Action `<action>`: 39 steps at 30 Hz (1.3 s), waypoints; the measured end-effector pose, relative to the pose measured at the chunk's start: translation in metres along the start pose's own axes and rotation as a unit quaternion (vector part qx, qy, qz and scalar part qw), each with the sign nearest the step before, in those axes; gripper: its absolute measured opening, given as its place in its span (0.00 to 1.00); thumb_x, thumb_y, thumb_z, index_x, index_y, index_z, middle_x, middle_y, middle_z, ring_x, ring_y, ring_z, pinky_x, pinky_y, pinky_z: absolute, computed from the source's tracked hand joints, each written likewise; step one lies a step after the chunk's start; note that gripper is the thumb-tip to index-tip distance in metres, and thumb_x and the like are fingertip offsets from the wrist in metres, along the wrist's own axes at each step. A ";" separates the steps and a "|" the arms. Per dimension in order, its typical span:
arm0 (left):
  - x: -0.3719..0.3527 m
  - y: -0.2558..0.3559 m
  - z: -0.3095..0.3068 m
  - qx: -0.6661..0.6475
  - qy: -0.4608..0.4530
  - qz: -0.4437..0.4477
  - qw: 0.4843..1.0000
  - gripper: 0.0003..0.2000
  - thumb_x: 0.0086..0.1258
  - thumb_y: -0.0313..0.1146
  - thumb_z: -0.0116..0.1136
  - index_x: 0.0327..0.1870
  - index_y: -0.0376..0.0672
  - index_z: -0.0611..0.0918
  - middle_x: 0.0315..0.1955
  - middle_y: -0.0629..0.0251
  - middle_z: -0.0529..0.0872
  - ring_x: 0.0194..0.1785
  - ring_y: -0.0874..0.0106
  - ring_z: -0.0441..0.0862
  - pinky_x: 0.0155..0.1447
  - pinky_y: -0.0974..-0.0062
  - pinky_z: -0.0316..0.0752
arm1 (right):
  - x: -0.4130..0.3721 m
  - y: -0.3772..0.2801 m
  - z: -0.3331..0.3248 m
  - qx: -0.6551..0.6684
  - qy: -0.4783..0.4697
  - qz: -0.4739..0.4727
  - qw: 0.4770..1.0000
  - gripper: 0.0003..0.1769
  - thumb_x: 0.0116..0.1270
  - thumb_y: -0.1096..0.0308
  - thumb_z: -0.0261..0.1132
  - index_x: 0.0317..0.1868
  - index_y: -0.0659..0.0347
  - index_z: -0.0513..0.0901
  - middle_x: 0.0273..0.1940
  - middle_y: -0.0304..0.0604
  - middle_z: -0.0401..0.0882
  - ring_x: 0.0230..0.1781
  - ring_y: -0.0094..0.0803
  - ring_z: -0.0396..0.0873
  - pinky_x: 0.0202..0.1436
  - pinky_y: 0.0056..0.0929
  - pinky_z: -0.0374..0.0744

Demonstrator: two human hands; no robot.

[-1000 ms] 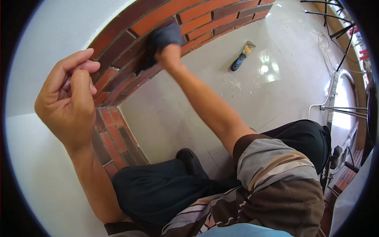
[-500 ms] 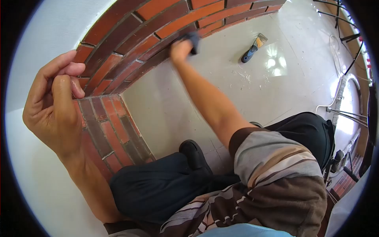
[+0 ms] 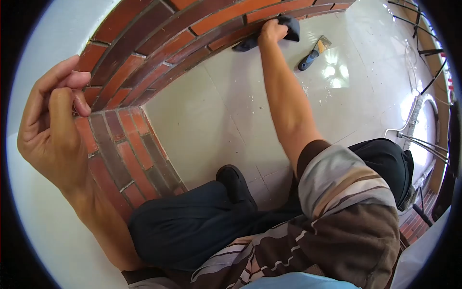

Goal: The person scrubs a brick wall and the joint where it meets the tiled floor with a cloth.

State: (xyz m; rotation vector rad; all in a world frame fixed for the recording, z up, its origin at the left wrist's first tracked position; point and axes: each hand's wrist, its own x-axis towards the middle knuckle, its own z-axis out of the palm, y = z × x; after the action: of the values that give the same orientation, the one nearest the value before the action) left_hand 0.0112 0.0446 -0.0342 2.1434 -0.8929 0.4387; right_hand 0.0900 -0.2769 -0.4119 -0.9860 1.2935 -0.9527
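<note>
My right hand [image 3: 273, 31] is closed around a dark cloth [image 3: 291, 30] at the foot of the brick-patterned wall [image 3: 187, 48]. Part of the cloth trails along the floor edge to the left of my fingers. My left hand [image 3: 57, 111] is raised in front of the white wall [image 3: 36, 202], beside the bricks. Its fingers are loosely bent, with gaps between them, and nothing shows in them. A scraper [image 3: 315, 53] with a dark blue handle and a smeared blade lies on the floor, to the right of my right hand.
Pale glossy floor tiles [image 3: 192, 106] with small white crumbs spread out from the wall. A second brick-patterned strip [image 3: 125, 154] meets it at a corner. My bent knee and black shoe [image 3: 236, 185] are close by. Thin black rods [image 3: 430, 52] and a white cable stand at the right.
My right hand has slid to the right along the wall's base with the dark cloth, nearer the scraper. My left hand keeps its bent shape. The view has shifted slightly.
</note>
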 end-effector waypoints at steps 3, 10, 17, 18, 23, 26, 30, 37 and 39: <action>0.003 -0.002 -0.003 0.016 -0.010 0.024 1.000 0.14 0.66 0.14 0.49 0.45 0.32 0.87 0.31 0.59 0.89 0.25 0.83 0.75 0.33 0.87 0.72 | -0.008 0.043 0.014 -0.066 0.023 -0.078 0.995 0.20 0.69 0.66 0.55 0.46 0.82 0.72 0.50 0.75 0.73 0.51 0.67 0.74 0.59 0.53 0.71; 0.005 0.015 0.022 0.001 -0.046 -0.015 0.999 0.14 0.70 0.19 0.49 0.47 0.36 0.87 0.32 0.62 0.90 0.27 0.84 0.76 0.35 0.84 0.74 | -0.271 0.106 0.018 -0.193 -0.240 -0.062 0.949 0.36 0.59 0.72 0.66 0.64 0.80 0.62 0.68 0.76 0.55 0.71 0.65 0.55 0.79 0.46 0.50; 0.000 0.012 0.009 0.022 -0.036 -0.024 0.999 0.14 0.70 0.18 0.49 0.47 0.36 0.87 0.33 0.62 0.90 0.27 0.84 0.77 0.36 0.84 0.75 | -0.156 0.117 0.028 0.060 -0.146 -0.018 0.987 0.14 0.52 0.81 0.68 0.41 0.65 0.79 0.40 0.42 0.82 0.40 0.33 0.80 0.49 0.33 0.78; -0.001 0.010 0.006 0.019 -0.028 -0.007 0.999 0.14 0.68 0.17 0.49 0.46 0.35 0.87 0.32 0.61 0.89 0.26 0.84 0.76 0.35 0.85 0.73 | -0.134 0.079 0.010 0.110 -0.102 -0.010 0.989 0.20 0.51 0.83 0.69 0.46 0.65 0.76 0.45 0.44 0.81 0.44 0.33 0.80 0.54 0.33 0.77; -0.002 0.004 -0.006 0.013 -0.013 0.041 0.999 0.13 0.66 0.14 0.49 0.43 0.32 0.87 0.31 0.59 0.89 0.25 0.84 0.74 0.32 0.88 0.70 | -0.103 0.012 0.006 0.145 -0.040 -0.077 0.986 0.20 0.61 0.75 0.69 0.52 0.68 0.75 0.49 0.51 0.81 0.51 0.42 0.79 0.61 0.38 0.73; 0.001 0.008 -0.006 0.028 -0.030 0.009 0.999 0.13 0.70 0.21 0.50 0.47 0.38 0.88 0.32 0.62 0.90 0.26 0.82 0.79 0.38 0.81 0.77 | -0.163 0.033 0.021 0.042 -0.084 -0.183 0.979 0.16 0.57 0.73 0.69 0.44 0.68 0.76 0.43 0.57 0.79 0.47 0.52 0.78 0.54 0.43 0.74; 0.001 0.013 0.011 0.015 -0.029 -0.004 0.999 0.13 0.69 0.20 0.50 0.46 0.38 0.88 0.32 0.62 0.90 0.27 0.83 0.78 0.38 0.82 0.77 | -0.229 0.069 0.001 -0.140 -0.402 -0.347 0.836 0.06 0.49 0.74 0.67 0.30 0.58 0.80 0.32 0.54 0.80 0.38 0.55 0.79 0.43 0.50 0.77; -0.002 0.001 0.001 0.025 -0.022 -0.010 0.999 0.13 0.69 0.19 0.50 0.46 0.37 0.88 0.32 0.62 0.90 0.26 0.83 0.77 0.39 0.83 0.76 | -0.138 0.055 -0.008 -0.101 -0.235 -0.441 0.860 0.07 0.45 0.75 0.65 0.27 0.61 0.76 0.29 0.54 0.78 0.30 0.56 0.76 0.36 0.48 0.74; -0.003 -0.002 -0.008 0.048 -0.017 -0.010 0.999 0.13 0.69 0.19 0.50 0.46 0.37 0.88 0.32 0.62 0.90 0.26 0.83 0.77 0.40 0.82 0.76 | -0.110 0.018 -0.015 -0.031 -0.092 -0.352 0.931 0.07 0.54 0.80 0.63 0.35 0.67 0.77 0.35 0.54 0.81 0.36 0.45 0.79 0.43 0.41 0.76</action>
State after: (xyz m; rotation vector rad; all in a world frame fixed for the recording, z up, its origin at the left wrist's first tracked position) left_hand 0.0105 0.0530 -0.0310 2.2520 -0.8846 0.4453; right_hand 0.0694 -0.1673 -0.3959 -1.6016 0.8124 -1.3186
